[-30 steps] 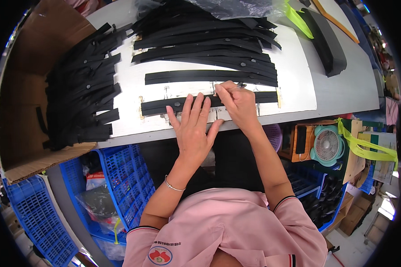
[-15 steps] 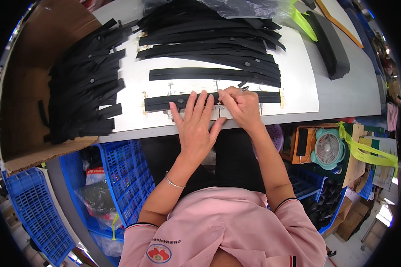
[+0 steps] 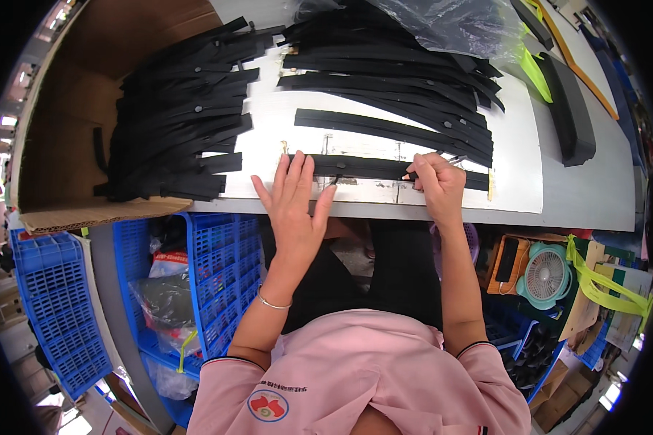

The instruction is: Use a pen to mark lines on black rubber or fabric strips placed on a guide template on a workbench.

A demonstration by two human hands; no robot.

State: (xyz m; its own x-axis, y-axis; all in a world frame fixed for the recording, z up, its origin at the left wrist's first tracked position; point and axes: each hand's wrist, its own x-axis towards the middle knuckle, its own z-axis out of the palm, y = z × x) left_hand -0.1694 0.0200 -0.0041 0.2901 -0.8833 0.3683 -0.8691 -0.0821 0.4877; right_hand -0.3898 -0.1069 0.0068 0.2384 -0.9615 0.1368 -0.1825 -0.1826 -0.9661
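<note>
A black zipper strip (image 3: pixel 374 167) lies lengthwise on the white board (image 3: pixel 519 174), near the table's front edge. My left hand (image 3: pixel 294 214) rests flat over its left end, fingers spread. My right hand (image 3: pixel 440 186) is closed round a slim pen (image 3: pixel 457 159), whose tip meets the strip right of its middle. Part of the pen is hidden by the fingers. Just beyond lies another single black strip (image 3: pixel 370 125). Farther back is a heap of similar strips (image 3: pixel 384 58), some with small grey sliders.
More black strips (image 3: pixel 174 123) pile up at the left, partly in a cardboard box (image 3: pixel 65 101). Clear plastic (image 3: pixel 450 25) and a long black block (image 3: pixel 567 109) lie at the back right. Below the table are blue crates (image 3: pixel 225 283) and a small green fan (image 3: pixel 546 275).
My left hand has slid left along the strip to its end, away from the right hand. My right hand still holds the pen, slightly farther right on the strip. The whole view has shifted.
</note>
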